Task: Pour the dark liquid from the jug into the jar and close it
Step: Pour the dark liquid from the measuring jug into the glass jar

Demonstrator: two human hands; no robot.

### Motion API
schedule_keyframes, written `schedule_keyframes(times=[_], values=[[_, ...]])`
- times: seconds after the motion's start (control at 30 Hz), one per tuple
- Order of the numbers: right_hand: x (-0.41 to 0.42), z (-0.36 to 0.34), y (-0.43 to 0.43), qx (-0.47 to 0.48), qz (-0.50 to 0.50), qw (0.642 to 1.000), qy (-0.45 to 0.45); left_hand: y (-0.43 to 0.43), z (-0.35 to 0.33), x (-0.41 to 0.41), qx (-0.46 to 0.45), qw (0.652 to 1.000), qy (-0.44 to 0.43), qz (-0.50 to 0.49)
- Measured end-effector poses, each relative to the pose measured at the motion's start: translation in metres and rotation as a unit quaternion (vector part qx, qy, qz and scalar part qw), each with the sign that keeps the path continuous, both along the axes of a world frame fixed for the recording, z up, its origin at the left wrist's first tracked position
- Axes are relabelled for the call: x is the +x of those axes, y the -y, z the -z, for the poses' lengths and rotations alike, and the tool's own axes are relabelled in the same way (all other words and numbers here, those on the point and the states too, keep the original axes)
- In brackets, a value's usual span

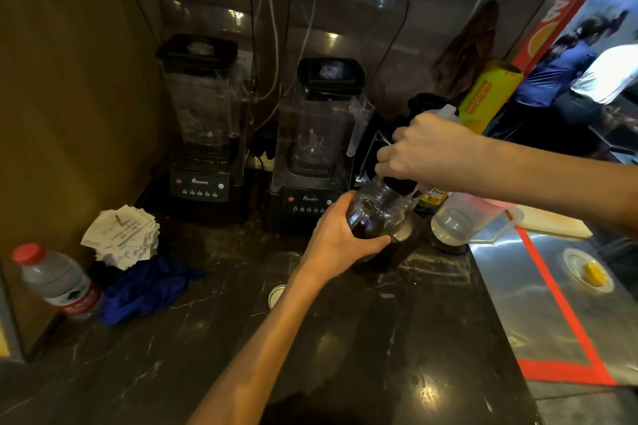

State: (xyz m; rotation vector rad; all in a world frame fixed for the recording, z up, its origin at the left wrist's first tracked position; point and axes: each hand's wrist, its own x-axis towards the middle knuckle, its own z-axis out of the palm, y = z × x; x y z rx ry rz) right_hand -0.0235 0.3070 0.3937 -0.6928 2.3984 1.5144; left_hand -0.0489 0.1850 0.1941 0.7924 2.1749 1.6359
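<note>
The left hand (340,235) is closed around the jar (374,214), which is tilted on the dark bench (345,338) and partly filled with dark liquid. The right hand (419,148) grips the jug (402,183), tipped over the jar mouth.

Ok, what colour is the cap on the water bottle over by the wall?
Red. The water bottle's cap shows clearly at lower left in the head view.

The lower body of the clear glass jar of dark liquid (376,214) is covered by the left hand (340,235). Most of the translucent plastic jug (445,114) is hidden behind the right hand (419,152). The yellow box's (488,97) print is too blurred to be read.
</note>
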Motion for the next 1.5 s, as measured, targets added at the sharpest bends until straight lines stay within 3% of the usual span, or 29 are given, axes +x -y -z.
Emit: schedule_keyframes(times=[1.5], values=[[0.004,-0.001,-0.019,-0.032,-0.067,0.997,-0.034,-0.022,-0.007,-0.007,0.02,0.999,0.042,0.012]])
